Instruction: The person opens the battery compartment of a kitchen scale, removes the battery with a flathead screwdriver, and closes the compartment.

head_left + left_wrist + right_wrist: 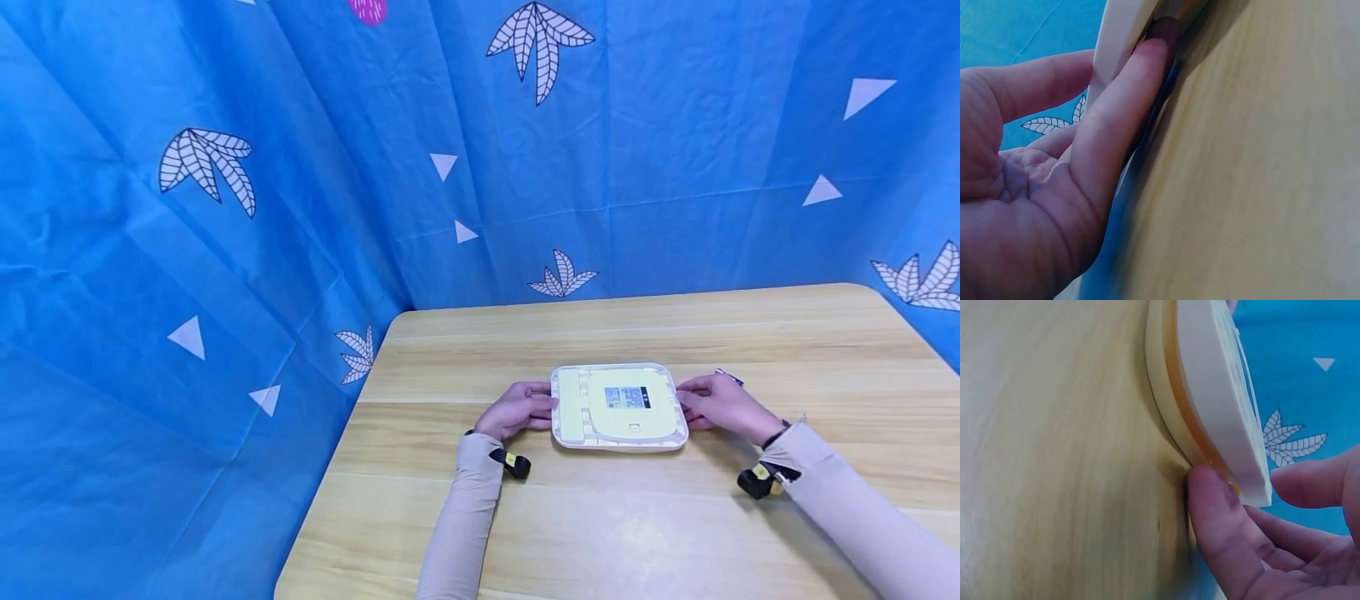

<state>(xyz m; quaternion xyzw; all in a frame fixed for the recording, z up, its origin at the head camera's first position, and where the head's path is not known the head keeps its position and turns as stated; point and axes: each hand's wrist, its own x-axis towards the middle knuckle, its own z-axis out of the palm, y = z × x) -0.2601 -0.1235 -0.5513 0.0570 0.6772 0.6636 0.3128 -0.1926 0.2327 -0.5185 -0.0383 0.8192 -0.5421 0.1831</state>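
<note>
A flat white rectangular device (pixel 573 408) with rounded corners lies with its underside up, showing a printed label with a dark strip. My left hand (pixel 517 412) grips its left end, thumb at the upper edge and fingers reaching beneath. At the right end my right hand (pixel 718 406) holds it between thumb and fingers. In the right wrist view the device's side (pixel 1210 387) has an orange band below the white, close over the table, with fingertips (pixel 1205 481) at its lower edge. The left wrist view shows a finger (pixel 1116 112) tucked under the white edge (pixel 1119 37).
The device is over a wood-grain table (pixel 622 533) with rounded far corners. Blue curtains (pixel 675 150) with leaf and triangle prints stand behind it and on the left. A small dark-and-white item (pixel 731 377) shows just beyond the right hand.
</note>
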